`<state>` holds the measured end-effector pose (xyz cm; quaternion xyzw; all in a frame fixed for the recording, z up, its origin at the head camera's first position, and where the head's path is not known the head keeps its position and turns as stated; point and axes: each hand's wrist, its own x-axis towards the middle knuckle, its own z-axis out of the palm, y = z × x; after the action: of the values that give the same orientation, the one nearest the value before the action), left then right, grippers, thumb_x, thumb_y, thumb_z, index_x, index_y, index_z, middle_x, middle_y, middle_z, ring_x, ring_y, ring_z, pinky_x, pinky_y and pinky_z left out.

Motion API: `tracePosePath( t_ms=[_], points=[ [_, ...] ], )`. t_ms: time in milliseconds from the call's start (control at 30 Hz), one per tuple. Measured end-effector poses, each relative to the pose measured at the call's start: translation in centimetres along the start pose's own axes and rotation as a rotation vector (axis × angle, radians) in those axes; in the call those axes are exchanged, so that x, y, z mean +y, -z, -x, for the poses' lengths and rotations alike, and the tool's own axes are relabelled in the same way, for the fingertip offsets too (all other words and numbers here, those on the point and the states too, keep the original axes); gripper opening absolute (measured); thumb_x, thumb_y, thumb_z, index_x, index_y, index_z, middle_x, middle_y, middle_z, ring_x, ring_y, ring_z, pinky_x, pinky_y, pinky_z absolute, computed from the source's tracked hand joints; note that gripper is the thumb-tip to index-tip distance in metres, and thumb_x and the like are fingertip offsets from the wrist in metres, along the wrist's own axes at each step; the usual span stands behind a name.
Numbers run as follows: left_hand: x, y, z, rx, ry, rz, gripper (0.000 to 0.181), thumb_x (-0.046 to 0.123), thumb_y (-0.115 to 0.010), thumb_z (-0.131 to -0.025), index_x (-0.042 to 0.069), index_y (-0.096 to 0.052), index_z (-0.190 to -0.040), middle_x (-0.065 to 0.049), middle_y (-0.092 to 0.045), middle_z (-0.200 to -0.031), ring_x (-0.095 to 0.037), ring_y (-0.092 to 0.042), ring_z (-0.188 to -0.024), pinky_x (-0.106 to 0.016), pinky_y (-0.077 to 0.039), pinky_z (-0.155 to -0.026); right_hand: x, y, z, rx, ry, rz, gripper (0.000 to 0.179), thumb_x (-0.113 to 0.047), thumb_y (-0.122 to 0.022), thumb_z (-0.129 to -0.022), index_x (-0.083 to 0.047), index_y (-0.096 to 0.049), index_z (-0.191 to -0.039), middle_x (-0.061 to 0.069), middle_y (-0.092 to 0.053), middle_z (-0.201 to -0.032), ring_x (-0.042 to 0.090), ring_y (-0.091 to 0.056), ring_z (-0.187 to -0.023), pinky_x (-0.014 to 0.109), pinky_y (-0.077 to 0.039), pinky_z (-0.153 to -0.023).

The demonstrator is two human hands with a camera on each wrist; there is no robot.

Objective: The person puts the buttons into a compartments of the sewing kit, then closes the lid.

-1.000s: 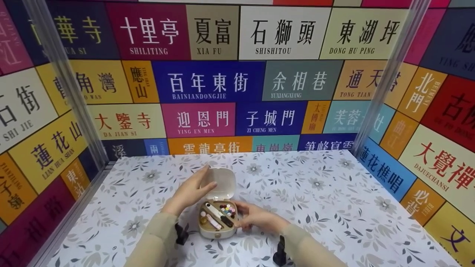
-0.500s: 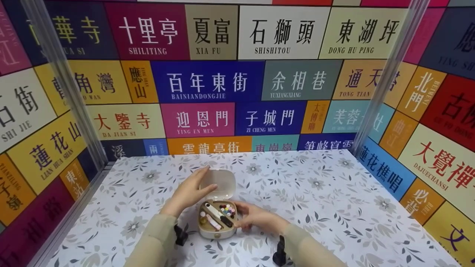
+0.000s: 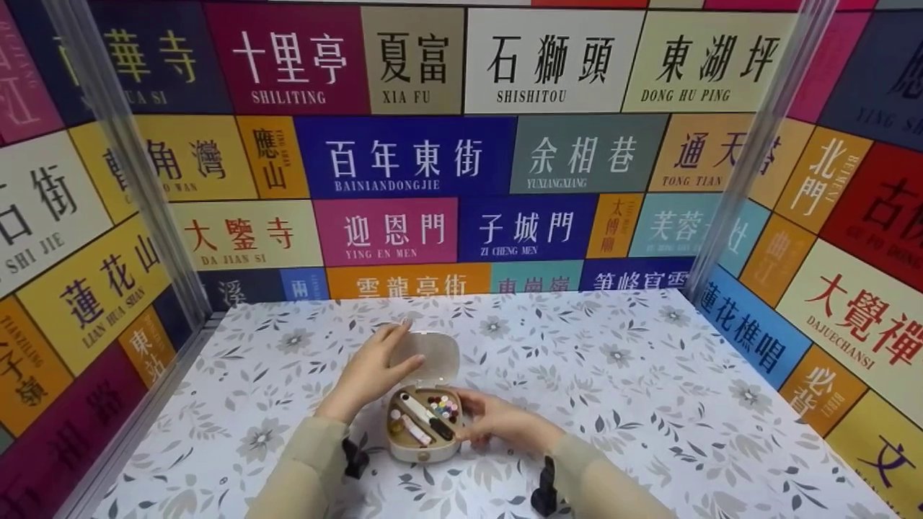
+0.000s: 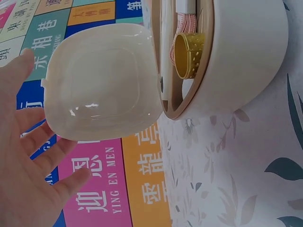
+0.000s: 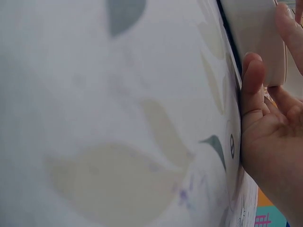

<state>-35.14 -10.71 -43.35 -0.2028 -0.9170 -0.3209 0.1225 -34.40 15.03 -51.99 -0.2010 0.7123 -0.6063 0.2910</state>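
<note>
A small cream sewing box (image 3: 404,452) stands on the table, its lid (image 3: 436,360) raised at the back. My left hand (image 3: 371,367) is at the lid's left edge, fingers extended and loosely spread; in the left wrist view some fingertips reach behind the lid (image 4: 102,85). With thumb and fingers my right hand (image 3: 508,424) grips the right side of the box. Inside lie colourful small beads or pinheads (image 3: 442,407), a slim white tool (image 3: 418,406), a black item (image 3: 440,430) and a pink-white bundle (image 3: 416,432). A gold thimble (image 4: 188,56) shows in the left wrist view.
A white tablecloth (image 3: 613,425) with grey leaves and flowers covers the table. Colourful panels with Chinese lettering (image 3: 404,158) stand behind and at both sides. Clear corner posts (image 3: 743,166) rise at the back.
The lid leans back very slightly more than a second ago. Both hands and the box stay in nearly the same place.
</note>
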Motion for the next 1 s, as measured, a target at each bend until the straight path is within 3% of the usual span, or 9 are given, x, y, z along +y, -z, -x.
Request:
tracePosePath(
  t_ms=[200, 533, 767, 1000],
  points=[
    [0.2, 0.0, -0.1, -0.002, 0.031, 0.015, 0.063, 0.045, -0.065, -0.09, 0.021, -0.047, -0.145, -0.006, -0.048, -0.141, -0.029, -0.048, -0.127, -0.05, -0.038, -0.106, -0.1, 0.0, 0.0, 0.009, 0.008, 0.013, 0.08, -0.018, -0.075, -0.083, -0.025, -0.034, -0.151, 0.006, -0.039, -0.15, 0.015, -0.058, -0.075, 0.027, -0.052, -0.067],
    [0.3, -0.4, 0.3, 0.065, -0.006, 0.038, 0.051, 0.041, -0.067, -0.09, 0.015, -0.06, -0.133, -0.006, -0.054, -0.13, -0.027, -0.05, -0.122, -0.048, -0.039, -0.105, 0.1, 0.1, 0.2, 0.0, 0.015, -0.01, 0.082, -0.017, -0.076, -0.082, -0.017, -0.033, -0.152, 0.009, -0.038, -0.15, 0.013, -0.056, -0.069, 0.024, -0.05, -0.064],
    [0.3, -0.3, 0.6, 0.093, -0.005, 0.048, 0.047, 0.044, -0.067, -0.089, 0.017, -0.064, -0.128, -0.009, -0.05, -0.14, -0.031, -0.044, -0.13, -0.052, -0.034, -0.109, 0.0, 0.2, 0.3, 0.013, -0.001, -0.006, 0.083, -0.016, -0.076, -0.082, -0.014, -0.031, -0.152, 0.011, -0.038, -0.15, 0.013, -0.056, -0.071, 0.025, -0.05, -0.065],
    [0.0, -0.2, 1.0, 0.097, 0.003, 0.086, 0.043, 0.043, -0.07, -0.087, 0.022, -0.066, -0.124, -0.002, -0.045, -0.148, -0.028, -0.039, -0.136, -0.051, -0.029, -0.112, -0.2, 0.1, 0.3, 0.013, 0.0, -0.008, 0.083, -0.016, -0.075, -0.083, -0.015, -0.03, -0.153, 0.011, -0.035, -0.152, 0.014, -0.056, -0.072, 0.025, -0.051, -0.066]
  ],
)
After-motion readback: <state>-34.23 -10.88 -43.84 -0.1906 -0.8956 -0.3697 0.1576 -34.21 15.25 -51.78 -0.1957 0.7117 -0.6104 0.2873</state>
